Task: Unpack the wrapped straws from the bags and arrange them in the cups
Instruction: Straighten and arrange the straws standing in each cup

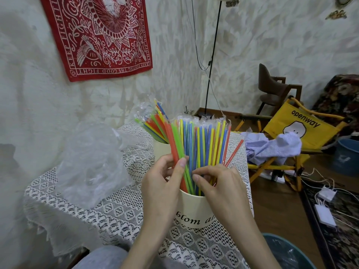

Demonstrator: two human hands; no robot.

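At frame centre, wrapped multicoloured plastic straws (200, 146) standing in a cream cylindrical cup (194, 212) are grasped by the left hand (165, 181) and pinched by the right hand (217, 183).

Both hands at the near cup, straws fanning up between them.

The left hand (165, 175) and right hand (219, 183) meet over the rim of the cream cylindrical cup with black lettering (194, 212), which stands on the white lace tablecloth (120, 210); the bundle of wrapped plastic straws (202, 144) stands in that cup, rising beyond the fingers. Behind the left hand, a second cream cup (161, 150) holds another bunch of wrapped straws (155, 125). Left of the left hand, a crumpled clear plastic bag (91, 158) lies on the cloth. Right of the right hand, off the table, a yellow folding fabric chair (303, 131) carries a crumpled pale striped cloth (272, 146).
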